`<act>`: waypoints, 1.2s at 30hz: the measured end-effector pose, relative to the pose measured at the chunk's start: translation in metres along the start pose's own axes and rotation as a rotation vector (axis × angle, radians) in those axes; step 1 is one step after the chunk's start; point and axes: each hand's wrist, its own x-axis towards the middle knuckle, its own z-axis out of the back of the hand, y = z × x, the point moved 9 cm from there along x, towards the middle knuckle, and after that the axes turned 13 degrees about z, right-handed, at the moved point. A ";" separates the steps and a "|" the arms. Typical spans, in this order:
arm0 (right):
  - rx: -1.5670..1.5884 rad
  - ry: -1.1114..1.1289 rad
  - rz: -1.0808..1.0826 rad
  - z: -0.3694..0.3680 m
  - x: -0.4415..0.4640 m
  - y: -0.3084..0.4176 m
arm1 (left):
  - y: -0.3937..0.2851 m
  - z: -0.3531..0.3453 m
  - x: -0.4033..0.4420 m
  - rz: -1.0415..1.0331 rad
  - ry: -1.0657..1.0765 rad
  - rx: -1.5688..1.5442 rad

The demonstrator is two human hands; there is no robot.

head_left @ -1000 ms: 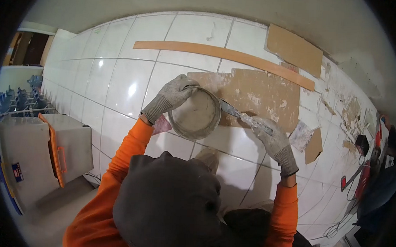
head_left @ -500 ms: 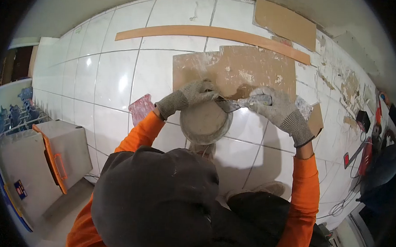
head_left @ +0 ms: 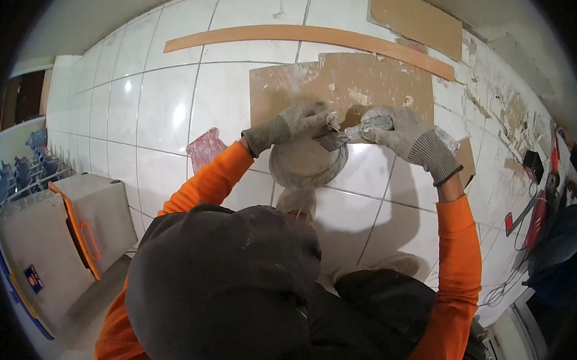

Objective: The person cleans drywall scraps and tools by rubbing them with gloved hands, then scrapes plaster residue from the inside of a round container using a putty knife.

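My right hand (head_left: 400, 133), in a grey knitted glove, is closed on the handle of a putty knife (head_left: 333, 141). The knife's metal blade points left, over the rim of a round bucket (head_left: 308, 169) with pale grey material inside. My left hand (head_left: 302, 123), gloved too, is bent near the blade's tip at the bucket's upper edge. A small pale bit shows by its fingertips; whether the fingers grip the bucket rim or that bit cannot be made out.
Brown board (head_left: 286, 90) lies beyond the bucket on white tiles, with a long wooden strip (head_left: 269, 33) behind. A reddish piece (head_left: 205, 149) is at left. Grey bins (head_left: 104, 204) stand far left. Tools and cables (head_left: 536, 220) lie far right, near a person's hand (head_left: 566, 138).
The putty knife has come over the bucket, its blade meeting my left hand's fingers. My left hand has left its earlier hold on the bucket's side. The view has shifted.
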 end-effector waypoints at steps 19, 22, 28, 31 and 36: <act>0.019 0.000 0.103 -0.037 0.024 0.016 | 0.003 0.002 0.013 0.051 -0.088 0.102; 0.028 0.009 0.010 -0.023 0.010 0.015 | -0.005 0.001 0.010 0.008 -0.127 0.171; 0.006 0.020 0.016 -0.002 0.014 0.028 | -0.012 -0.008 0.011 0.137 0.071 0.165; -0.129 -0.092 0.052 -0.022 0.017 0.033 | -0.012 -0.003 0.012 0.006 -0.120 0.195; 0.169 0.016 0.013 -0.024 0.004 0.023 | 0.003 0.005 0.002 0.056 -0.070 0.044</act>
